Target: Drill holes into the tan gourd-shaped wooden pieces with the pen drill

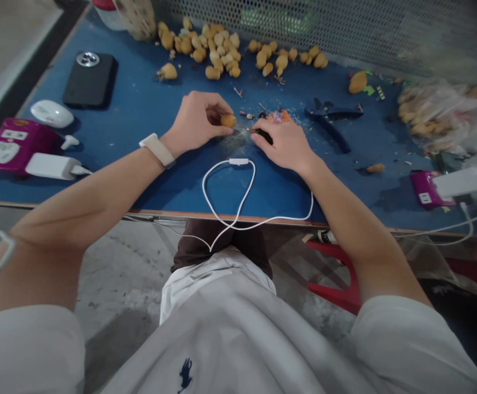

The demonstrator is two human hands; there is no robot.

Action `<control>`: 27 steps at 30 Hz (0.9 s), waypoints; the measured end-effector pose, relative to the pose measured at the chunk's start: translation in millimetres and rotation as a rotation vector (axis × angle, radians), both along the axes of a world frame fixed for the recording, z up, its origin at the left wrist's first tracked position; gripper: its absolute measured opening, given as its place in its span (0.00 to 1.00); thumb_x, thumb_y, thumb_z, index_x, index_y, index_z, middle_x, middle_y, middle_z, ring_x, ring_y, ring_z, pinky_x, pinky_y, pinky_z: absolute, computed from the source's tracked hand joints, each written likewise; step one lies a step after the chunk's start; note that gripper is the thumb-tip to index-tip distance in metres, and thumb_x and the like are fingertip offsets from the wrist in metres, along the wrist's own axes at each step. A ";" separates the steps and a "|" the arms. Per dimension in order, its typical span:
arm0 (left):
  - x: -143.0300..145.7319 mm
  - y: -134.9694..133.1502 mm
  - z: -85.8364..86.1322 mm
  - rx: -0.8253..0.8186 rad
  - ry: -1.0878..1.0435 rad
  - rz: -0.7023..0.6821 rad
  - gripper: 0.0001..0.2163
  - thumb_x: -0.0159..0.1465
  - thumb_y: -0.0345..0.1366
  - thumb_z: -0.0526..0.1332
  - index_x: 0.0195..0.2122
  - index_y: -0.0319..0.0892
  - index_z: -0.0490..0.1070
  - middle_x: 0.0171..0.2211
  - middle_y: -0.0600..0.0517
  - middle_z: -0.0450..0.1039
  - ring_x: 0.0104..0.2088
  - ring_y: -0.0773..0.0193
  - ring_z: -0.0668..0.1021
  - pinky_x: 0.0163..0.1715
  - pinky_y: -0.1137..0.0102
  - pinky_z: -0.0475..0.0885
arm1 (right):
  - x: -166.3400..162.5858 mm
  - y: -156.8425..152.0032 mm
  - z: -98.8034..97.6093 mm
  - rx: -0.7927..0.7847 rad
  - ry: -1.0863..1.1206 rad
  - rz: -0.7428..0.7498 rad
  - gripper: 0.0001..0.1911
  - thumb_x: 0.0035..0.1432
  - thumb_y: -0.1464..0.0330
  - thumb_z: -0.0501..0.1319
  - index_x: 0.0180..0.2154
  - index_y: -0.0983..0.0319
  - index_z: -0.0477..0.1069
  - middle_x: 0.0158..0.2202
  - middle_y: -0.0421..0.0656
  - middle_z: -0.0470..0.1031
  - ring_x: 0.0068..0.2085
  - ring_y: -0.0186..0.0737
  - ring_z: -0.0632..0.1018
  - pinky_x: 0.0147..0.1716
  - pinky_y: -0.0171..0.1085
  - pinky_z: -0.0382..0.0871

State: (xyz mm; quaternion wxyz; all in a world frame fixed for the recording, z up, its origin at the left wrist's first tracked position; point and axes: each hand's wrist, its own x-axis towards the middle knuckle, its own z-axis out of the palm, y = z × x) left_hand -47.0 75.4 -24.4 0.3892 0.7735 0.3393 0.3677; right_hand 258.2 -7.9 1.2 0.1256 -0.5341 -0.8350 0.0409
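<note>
Between the thumb and fingers of my left hand (199, 121) is a small yellow-brown gourd (228, 120), held just above the blue tabletop (160, 191). My right hand (283, 142) closes around a dark pen-like tool (265, 134), most of it hidden by the fingers. Its thin metal tip points left toward the gourd, with a small gap between. Beyond my right hand lie orange scraps (285, 116) and small crumbs. A white cable (250, 191) with an inline switch loops on the table below both hands.
Many small gourds (222, 49) lie along the back. Dark pliers (332, 117) rest to the right, before a plastic bag of gourds (427, 115). At left are a phone (91, 81), a white case (52, 113) and a purple power socket (21, 145). A red stool (337, 279) stands below.
</note>
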 end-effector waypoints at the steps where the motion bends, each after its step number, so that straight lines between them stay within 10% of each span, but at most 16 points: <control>1: 0.1 -1.8 1.5 0.002 0.004 -0.001 0.33 0.55 0.78 0.88 0.47 0.60 0.90 0.37 0.55 0.89 0.58 0.41 0.85 0.63 0.34 0.84 | -0.7 -0.7 0.5 -0.008 -0.008 -0.008 0.35 0.93 0.40 0.50 0.73 0.50 0.86 0.58 0.52 0.96 0.61 0.75 0.92 0.62 0.66 0.84; 27: 4.1 3.7 -13.8 0.170 0.073 0.158 0.25 0.55 0.58 0.92 0.38 0.56 0.80 0.43 0.53 0.91 0.43 0.46 0.88 0.48 0.42 0.90 | -16.0 -13.2 0.2 0.028 0.011 -0.068 0.39 0.94 0.39 0.43 0.73 0.50 0.85 0.59 0.52 0.96 0.59 0.70 0.92 0.61 0.60 0.84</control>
